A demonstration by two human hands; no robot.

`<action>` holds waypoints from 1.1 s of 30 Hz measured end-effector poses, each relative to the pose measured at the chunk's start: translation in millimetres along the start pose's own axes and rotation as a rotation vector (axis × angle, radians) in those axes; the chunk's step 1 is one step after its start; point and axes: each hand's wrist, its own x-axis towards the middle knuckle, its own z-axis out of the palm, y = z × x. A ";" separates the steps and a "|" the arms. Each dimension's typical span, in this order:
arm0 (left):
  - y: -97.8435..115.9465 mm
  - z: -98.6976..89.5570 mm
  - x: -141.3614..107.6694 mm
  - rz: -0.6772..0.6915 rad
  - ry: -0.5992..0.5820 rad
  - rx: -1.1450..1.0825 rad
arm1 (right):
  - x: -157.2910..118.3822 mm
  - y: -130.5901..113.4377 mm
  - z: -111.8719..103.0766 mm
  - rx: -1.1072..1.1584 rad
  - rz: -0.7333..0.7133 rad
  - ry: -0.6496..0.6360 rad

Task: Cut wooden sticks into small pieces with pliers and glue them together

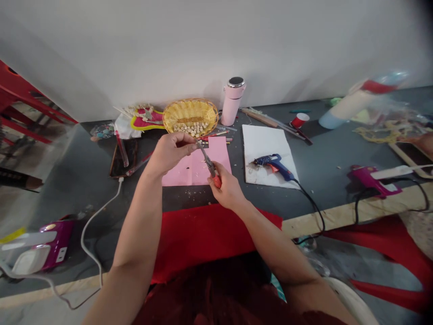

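Note:
My right hand [227, 186] is closed around a pair of red-handled scissors [210, 166], whose grey metal blades point up and to the left. Its tip meets the fingertips of my left hand [172, 152], which are pinched together. Whatever small piece they hold is too small to make out. Under both hands lies a pink sheet of paper [186, 174] sprinkled with small scraps. Just beyond my left hand, a yellow wicker basket [191, 108] holds several small pale cubes [193, 130].
A pink flask [232, 101] stands behind the paper. To the right, a blue glue gun [274, 166] rests on a white board [267, 140], its cord trailing off the table edge. Purple power sockets [59, 243] sit at left and right. Another person's hand [424, 143] shows at far right.

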 end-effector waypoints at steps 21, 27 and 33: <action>11.1 -19.3 -8.3 0.080 -0.089 0.354 | -2.4 1.8 3.5 0.061 -0.029 -0.029; 9.6 -15.4 -7.2 0.048 -0.097 0.372 | -1.1 0.3 2.5 0.018 -0.020 -0.010; 4.2 -13.7 -5.5 0.063 -0.117 0.352 | 2.0 7.7 6.0 0.088 -0.037 -0.030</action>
